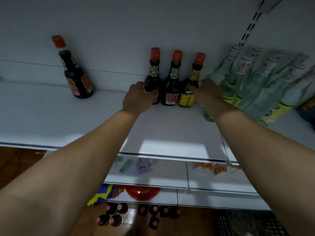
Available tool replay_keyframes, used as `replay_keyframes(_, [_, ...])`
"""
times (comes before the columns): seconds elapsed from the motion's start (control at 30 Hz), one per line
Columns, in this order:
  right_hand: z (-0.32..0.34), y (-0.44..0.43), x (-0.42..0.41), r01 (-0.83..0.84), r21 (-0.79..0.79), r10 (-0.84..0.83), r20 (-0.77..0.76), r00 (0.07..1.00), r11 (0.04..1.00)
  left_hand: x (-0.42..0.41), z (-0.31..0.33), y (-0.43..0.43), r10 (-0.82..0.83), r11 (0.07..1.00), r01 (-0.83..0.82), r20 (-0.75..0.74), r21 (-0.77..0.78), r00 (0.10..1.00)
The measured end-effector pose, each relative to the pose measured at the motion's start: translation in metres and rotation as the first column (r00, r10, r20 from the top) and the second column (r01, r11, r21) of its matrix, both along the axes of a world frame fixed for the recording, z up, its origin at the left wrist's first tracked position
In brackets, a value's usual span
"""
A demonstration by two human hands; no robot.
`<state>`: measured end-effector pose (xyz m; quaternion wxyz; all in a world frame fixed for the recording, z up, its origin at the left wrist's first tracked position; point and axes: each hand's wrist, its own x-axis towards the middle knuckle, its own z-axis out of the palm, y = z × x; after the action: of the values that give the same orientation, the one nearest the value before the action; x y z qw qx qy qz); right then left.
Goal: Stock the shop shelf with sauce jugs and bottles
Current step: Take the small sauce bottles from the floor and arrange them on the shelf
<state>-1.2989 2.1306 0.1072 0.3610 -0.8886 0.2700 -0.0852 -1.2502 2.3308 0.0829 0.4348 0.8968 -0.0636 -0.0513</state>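
row of three dark glass sauce bottles with red caps: upright, long axes vertical, standing shoulder to shoulder at the back of the shelf, bracketed by the two hands.

left-end bottle (152,82), red label: wrapped at the belly by the curled fingers of the left hand (139,97); grasped.

middle bottle (171,87), red label: held by neither hand, flanked by both sets of fingers, about equally near either.

right-end bottle (187,97), yellow label: grasped near the shoulder by the right hand (207,94), fingers curled across it from the right.

judged step: squaring up the row. next move judged as a push straight away from the fingers, or a squeeze inward toward the middle bottle. keep the axes vertical; tip risk likely for tall, narrow shapes.

outward of the left fingers, well apart: lone dark bottle (77,80), red-capped, standing.

just outward of the right fingers: block of pale green clear bottles (247,82) with white caps, close by the back of the hand; little clearance.

under all: white metal shelf (170,132). far below the fingers: floor bottles (154,213), dark, cap-up, not yet shelved.
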Motion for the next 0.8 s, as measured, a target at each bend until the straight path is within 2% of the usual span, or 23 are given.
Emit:
replay_keyframes(0.13, [0.01,0.009,-0.039,-0.102,-0.051,0.102,-0.008,0.995,0.993,-0.044,0.008,0.007,-0.054,0.996,0.062,-0.122,0.068,0.991])
replay_keyframes(0.33, [0.009,0.028,-0.105,-0.218,-0.068,0.216,-0.04,0.976,0.974,-0.133,0.0,0.023,-0.124,0.99,0.14,-0.296,0.033,0.947])
replay_keyframes(0.43, [-0.001,0.034,-0.139,-0.262,-0.016,0.261,-0.033,0.965,0.965,-0.178,-0.018,0.023,-0.135,0.97,0.209,-0.431,0.127,0.892])
replay_keyframes(0.57, [-0.028,0.041,-0.177,-0.354,0.001,0.353,-0.061,0.933,0.935,-0.224,-0.069,0.02,-0.108,0.956,0.241,-0.56,0.168,0.821])
replay_keyframes(0.7, [-0.076,0.044,-0.204,-0.42,-0.041,0.409,-0.162,0.898,0.907,-0.252,-0.141,0.019,-0.055,0.896,0.303,-0.594,0.325,0.802])
replay_keyframes(0.8, [-0.126,0.045,-0.213,-0.415,0.002,0.404,-0.23,0.886,0.91,-0.266,-0.193,0.019,-0.035,0.88,0.332,-0.649,0.34,0.76])
